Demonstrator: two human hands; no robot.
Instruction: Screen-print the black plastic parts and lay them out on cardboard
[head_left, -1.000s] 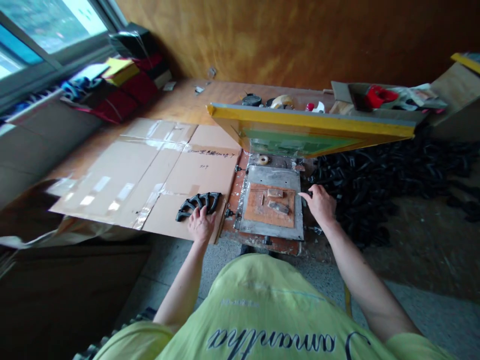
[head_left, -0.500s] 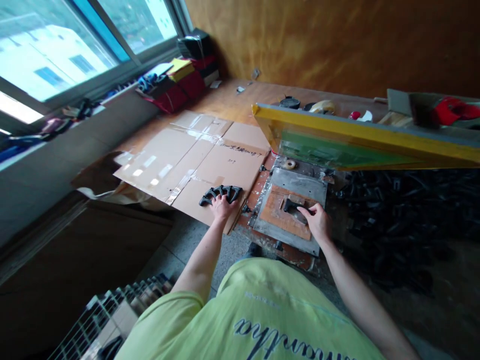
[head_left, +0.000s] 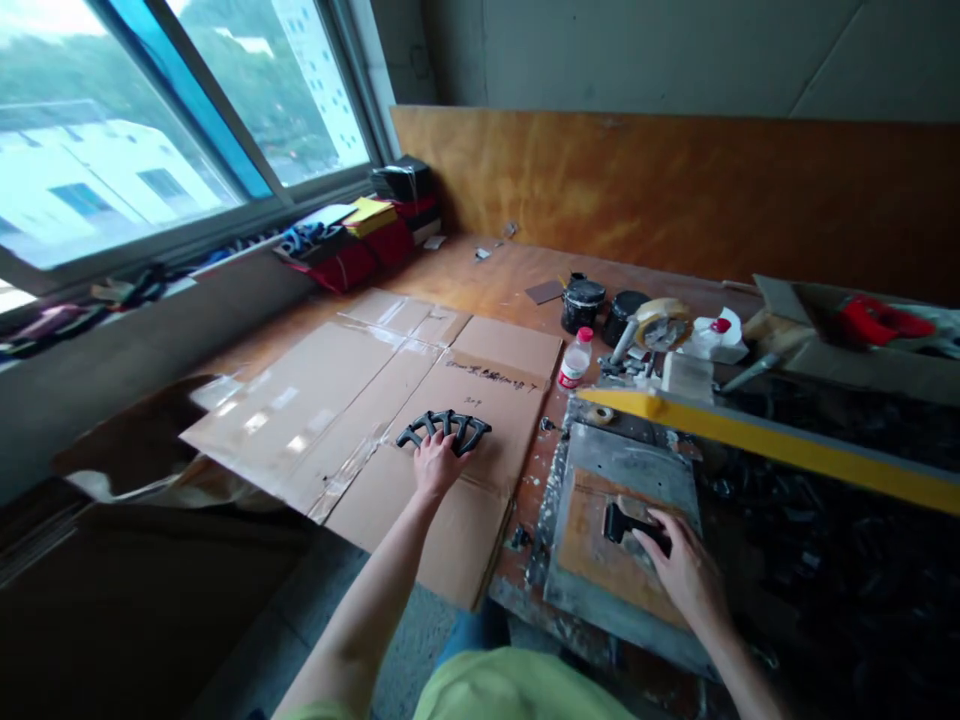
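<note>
On the flattened cardboard (head_left: 337, 370), several black plastic parts (head_left: 450, 422) stand side by side in a fan shape. My left hand (head_left: 439, 462) is closed around their near side. My right hand (head_left: 679, 560) pinches the near right end of a single black part (head_left: 630, 525), whose wide end points left. That part is over the brown plate (head_left: 589, 545) fixed on a grey metal base (head_left: 562, 580); whether it touches the plate I cannot tell.
A yellow-edged frame (head_left: 750, 430) is tilted up behind the metal base. Beyond it are a red-capped bottle (head_left: 575, 362), black jars (head_left: 582, 303) and an open box (head_left: 795, 300). Black parts (head_left: 840, 580) are heaped at the right.
The camera view has tilted up. My right hand has drawn the single black part slightly up or off its spot on the brown plate. My left hand stays at the row of parts.
</note>
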